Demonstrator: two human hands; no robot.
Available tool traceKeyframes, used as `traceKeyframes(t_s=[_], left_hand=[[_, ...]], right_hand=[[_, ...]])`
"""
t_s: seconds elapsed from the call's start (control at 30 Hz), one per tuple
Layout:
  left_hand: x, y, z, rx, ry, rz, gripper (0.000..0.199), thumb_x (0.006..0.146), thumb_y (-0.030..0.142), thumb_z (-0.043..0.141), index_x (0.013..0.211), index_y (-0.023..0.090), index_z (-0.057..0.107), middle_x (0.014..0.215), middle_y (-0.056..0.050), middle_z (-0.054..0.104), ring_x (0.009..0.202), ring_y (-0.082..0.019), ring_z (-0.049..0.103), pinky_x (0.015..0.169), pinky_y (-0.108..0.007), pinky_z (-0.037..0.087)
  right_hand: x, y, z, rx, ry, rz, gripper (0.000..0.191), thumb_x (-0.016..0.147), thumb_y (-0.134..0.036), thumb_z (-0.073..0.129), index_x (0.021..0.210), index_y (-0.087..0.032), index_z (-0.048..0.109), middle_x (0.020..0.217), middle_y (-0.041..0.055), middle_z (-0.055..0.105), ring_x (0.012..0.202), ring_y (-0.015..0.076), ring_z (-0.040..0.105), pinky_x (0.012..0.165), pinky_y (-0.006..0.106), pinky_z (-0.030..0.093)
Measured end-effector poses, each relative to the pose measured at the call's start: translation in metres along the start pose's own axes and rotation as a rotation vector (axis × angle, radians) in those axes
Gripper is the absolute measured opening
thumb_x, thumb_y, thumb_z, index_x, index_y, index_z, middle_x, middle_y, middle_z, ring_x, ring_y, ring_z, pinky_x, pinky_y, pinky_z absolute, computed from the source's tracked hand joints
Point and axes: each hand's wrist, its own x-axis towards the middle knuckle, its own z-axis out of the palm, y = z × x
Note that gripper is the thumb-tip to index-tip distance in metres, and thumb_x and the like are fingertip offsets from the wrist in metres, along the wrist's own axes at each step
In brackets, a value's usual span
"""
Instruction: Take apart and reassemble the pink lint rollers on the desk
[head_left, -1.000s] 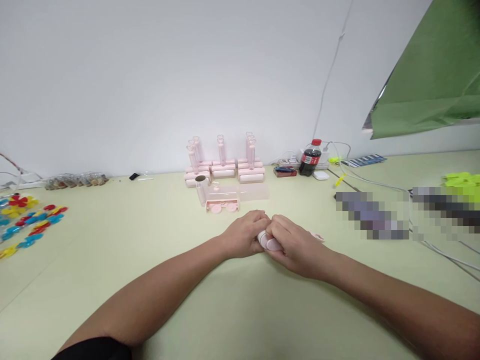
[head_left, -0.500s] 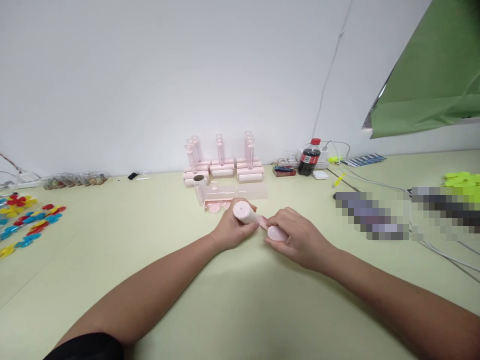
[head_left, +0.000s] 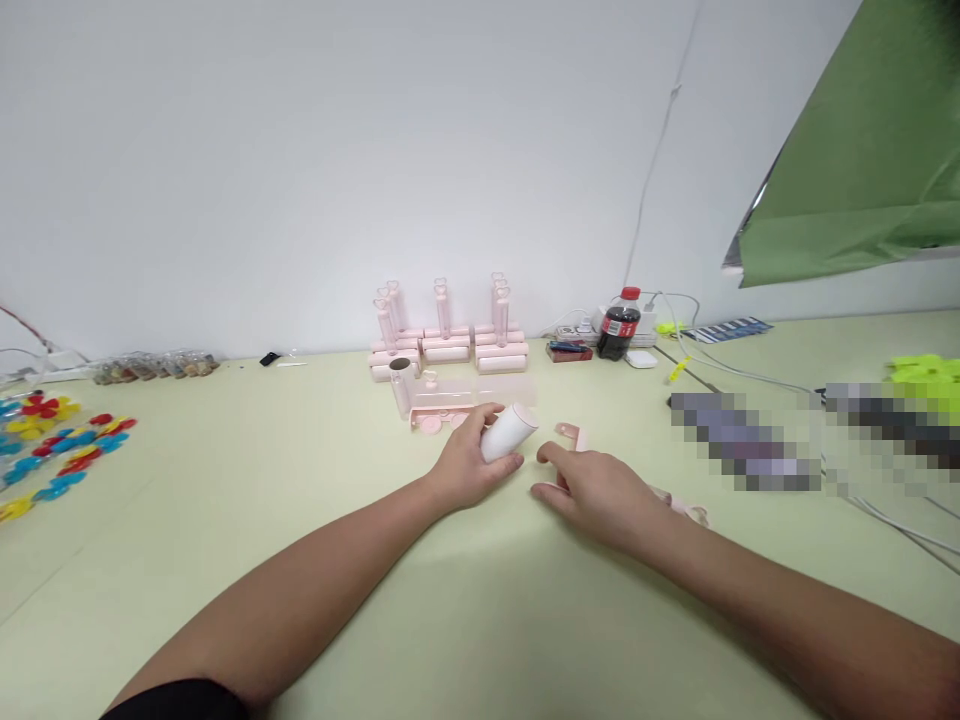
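Note:
My left hand [head_left: 466,462] is closed around a white roll [head_left: 508,432] with a pinkish rim, tilted up to the right. To its right, my right hand [head_left: 592,492] is held over the table with thumb and fingers apart and nothing visible between them. A small pink piece [head_left: 570,433] lies just beyond the right hand, and a clear pinkish part [head_left: 694,513] shows partly from behind the right wrist. Beyond the left hand lie a pink tray with round parts [head_left: 431,423], an upright hollow roll [head_left: 402,385] and a translucent pink sheet [head_left: 506,389].
Pink assembled rollers [head_left: 501,350] stand in rows by the wall. A cola bottle [head_left: 619,323], cables [head_left: 750,372] and a blurred item [head_left: 739,440] are on the right. Colourful flower pieces [head_left: 67,455] and small wrapped items [head_left: 157,366] lie on the left.
The white roll has turned so its end points right. My right hand has opened and let go of the rounded pink piece. Pink parts now show on the table around the right hand.

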Motion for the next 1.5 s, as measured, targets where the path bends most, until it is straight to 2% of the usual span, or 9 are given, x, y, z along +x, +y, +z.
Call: traceKeyframes(t_s=[0.13, 0.23, 0.37, 0.47, 0.57, 0.77, 0.97, 1.1, 1.5], left_hand=[[0.000, -0.001, 0.001, 0.052, -0.049, 0.079, 0.047, 0.072, 0.025, 0.069, 0.116, 0.023, 0.054, 0.110, -0.005, 0.061, 0.102, -0.023, 0.057, 0.089, -0.040, 0.048], [0.000, -0.001, 0.001, 0.087, -0.106, 0.162, 0.048, 0.072, 0.020, 0.068, 0.119, 0.025, 0.058, 0.109, -0.006, 0.058, 0.104, -0.023, 0.056, 0.093, -0.040, 0.047], [0.000, -0.005, 0.003, 0.074, -0.101, 0.164, 0.049, 0.074, 0.022, 0.068, 0.121, 0.026, 0.058, 0.113, -0.007, 0.049, 0.107, -0.022, 0.054, 0.097, -0.040, 0.046], [0.000, -0.008, 0.004, 0.086, -0.049, 0.164, 0.053, 0.071, 0.021, 0.070, 0.121, 0.023, 0.054, 0.116, -0.009, 0.045, 0.111, -0.023, 0.050, 0.099, -0.042, 0.044], [0.000, -0.009, 0.004, 0.116, 0.008, 0.152, 0.054, 0.070, 0.020, 0.071, 0.119, 0.021, 0.048, 0.117, -0.010, 0.044, 0.113, -0.025, 0.047, 0.098, -0.044, 0.043], [0.000, -0.011, 0.002, 0.054, 0.073, 0.079, 0.064, 0.067, 0.028, 0.075, 0.120, 0.021, 0.039, 0.119, -0.010, 0.045, 0.102, -0.023, 0.050, 0.089, -0.041, 0.046], [0.002, -0.018, 0.004, -0.299, 0.070, -0.003, 0.061, 0.075, 0.036, 0.072, 0.121, 0.023, 0.035, 0.112, -0.007, 0.046, 0.090, -0.016, 0.052, 0.070, -0.027, 0.048], [0.004, -0.021, 0.006, -0.468, 0.065, -0.039, 0.049, 0.078, 0.039, 0.069, 0.114, 0.022, 0.039, 0.102, -0.004, 0.049, 0.081, -0.012, 0.052, 0.062, -0.022, 0.044], [0.004, -0.018, 0.003, -0.393, 0.113, -0.107, 0.048, 0.071, 0.037, 0.075, 0.101, 0.021, 0.042, 0.073, 0.005, 0.048, 0.058, -0.008, 0.046, 0.054, -0.020, 0.036]], right_hand=[[0.005, 0.013, -0.007, 0.220, 0.222, 0.054, 0.033, 0.086, -0.042, 0.055, 0.110, -0.019, 0.053, 0.084, 0.0044, 0.068, 0.057, 0.0158, 0.060, 0.052, 0.028, 0.043], [0.009, 0.021, -0.007, 0.314, 0.357, -0.051, 0.040, 0.085, -0.038, 0.057, 0.121, -0.021, 0.054, 0.101, 0.0083, 0.068, 0.068, 0.0172, 0.063, 0.059, 0.031, 0.051], [0.012, 0.027, -0.007, 0.441, 0.270, -0.152, 0.033, 0.086, -0.028, 0.053, 0.116, -0.022, 0.064, 0.102, 0.0072, 0.071, 0.082, 0.0195, 0.067, 0.064, 0.030, 0.054], [0.014, 0.028, -0.008, 0.516, 0.225, -0.128, 0.033, 0.085, -0.027, 0.052, 0.113, -0.020, 0.067, 0.098, 0.0069, 0.072, 0.074, 0.0177, 0.067, 0.062, 0.029, 0.054], [0.015, 0.030, -0.009, 0.588, 0.204, -0.118, 0.030, 0.082, -0.026, 0.055, 0.109, -0.019, 0.068, 0.098, 0.0071, 0.072, 0.076, 0.0187, 0.068, 0.067, 0.031, 0.056], [0.016, 0.033, -0.005, 0.814, 0.103, 0.007, 0.028, 0.078, -0.027, 0.060, 0.105, -0.020, 0.064, 0.083, 0.0043, 0.071, 0.071, 0.0201, 0.069, 0.061, 0.030, 0.056], [0.021, 0.034, -0.008, 1.035, 0.195, 0.108, 0.031, 0.071, -0.030, 0.068, 0.099, -0.017, 0.064, 0.079, 0.0043, 0.069, 0.067, 0.0191, 0.067, 0.059, 0.031, 0.056], [0.027, 0.035, -0.010, 1.214, 0.218, 0.196, 0.034, 0.063, -0.031, 0.073, 0.092, -0.016, 0.066, 0.083, 0.0039, 0.069, 0.064, 0.0169, 0.066, 0.064, 0.034, 0.060], [0.031, 0.040, 0.002, 1.325, 0.192, 0.295, 0.031, 0.066, -0.017, 0.063, 0.097, -0.017, 0.067, 0.085, 0.0021, 0.069, 0.063, 0.0132, 0.067, 0.063, 0.027, 0.061]])
